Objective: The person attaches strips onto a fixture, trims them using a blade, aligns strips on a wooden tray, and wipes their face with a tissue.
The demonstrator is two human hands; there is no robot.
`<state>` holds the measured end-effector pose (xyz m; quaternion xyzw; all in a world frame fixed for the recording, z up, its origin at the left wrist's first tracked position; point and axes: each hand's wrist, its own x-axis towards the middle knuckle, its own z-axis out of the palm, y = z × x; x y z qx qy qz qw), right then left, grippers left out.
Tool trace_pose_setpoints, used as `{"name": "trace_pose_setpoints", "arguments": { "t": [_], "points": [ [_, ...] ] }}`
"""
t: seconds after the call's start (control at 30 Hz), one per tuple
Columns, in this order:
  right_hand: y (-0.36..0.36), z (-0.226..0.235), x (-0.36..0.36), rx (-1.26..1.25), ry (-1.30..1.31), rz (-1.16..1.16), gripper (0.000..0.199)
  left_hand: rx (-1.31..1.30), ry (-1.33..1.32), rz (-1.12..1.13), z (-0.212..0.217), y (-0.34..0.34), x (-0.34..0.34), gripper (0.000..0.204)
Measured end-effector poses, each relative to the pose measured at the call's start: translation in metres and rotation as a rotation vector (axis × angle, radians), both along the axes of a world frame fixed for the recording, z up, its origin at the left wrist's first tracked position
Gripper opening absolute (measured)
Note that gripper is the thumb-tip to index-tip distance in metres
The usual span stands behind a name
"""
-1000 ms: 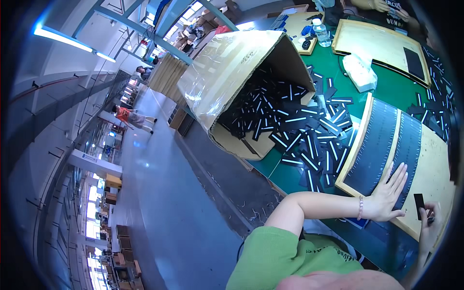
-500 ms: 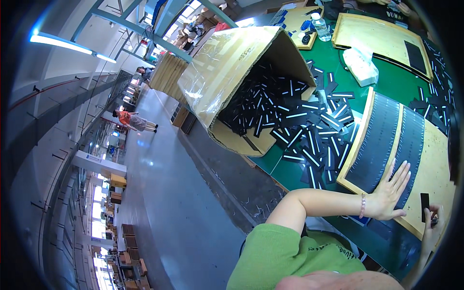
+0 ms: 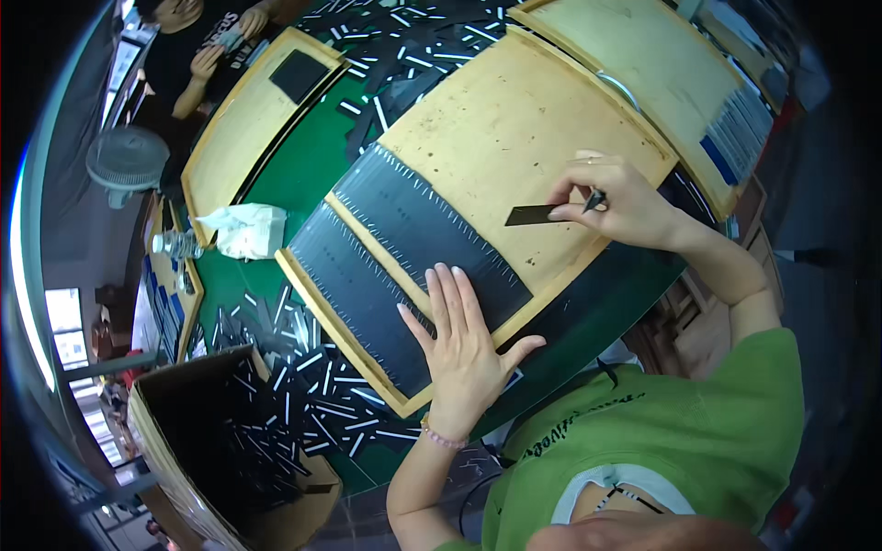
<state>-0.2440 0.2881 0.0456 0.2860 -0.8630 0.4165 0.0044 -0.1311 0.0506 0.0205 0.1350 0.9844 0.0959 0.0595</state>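
Swinging from the cardboard box [image 3: 220, 459], view now centres wooden board [image 3: 514, 119].

We see a wooden board [image 3: 514, 119] lying on the table [image 3: 303, 174] in front of us, with two rows of strips [image 3: 404, 248] laid side by side along its left part. Our left hand [image 3: 464, 344] rests flat on the near end of those rows. Our right hand [image 3: 620, 202] sits over the board's right part, its grip on a single strip [image 3: 531, 216]. Left of the board lie a crumpled bag [image 3: 243, 230] and a bottle [image 3: 175, 244]. Nearer us on the left, loose strips [image 3: 317, 386] spill from a cardboard box [image 3: 184, 459]. Another board [image 3: 248, 110] lies farther left, before another person [image 3: 197, 46].
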Motion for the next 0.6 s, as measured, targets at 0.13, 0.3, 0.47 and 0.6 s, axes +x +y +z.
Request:
{"name": "trace_pose_setpoints", "arguments": {
  "t": [0.13, 0.3, 0.47, 0.6],
  "points": [
    [-0.004, -0.01, -0.015, -0.02, 0.027, 0.052, 0.015, -0.045, -0.018, -0.072, 0.003, 0.006, -0.007, 0.113],
    [-0.016, -0.016, -0.052, 0.058, 0.048, 0.105, 0.013, -0.02, -0.059, -0.013, 0.015, 0.002, -0.007, 0.116],
    [-0.05, -0.03, -0.138, 0.134, -0.013, 0.158, 0.01, -0.083, -0.07, 0.064, 0.023, -0.015, -0.022, 0.115],
    [-0.066, -0.021, -0.138, 0.055, -0.102, 0.265, 0.012, -0.043, -0.004, 0.127, 0.02, -0.033, -0.034, 0.116]
  ]
}}
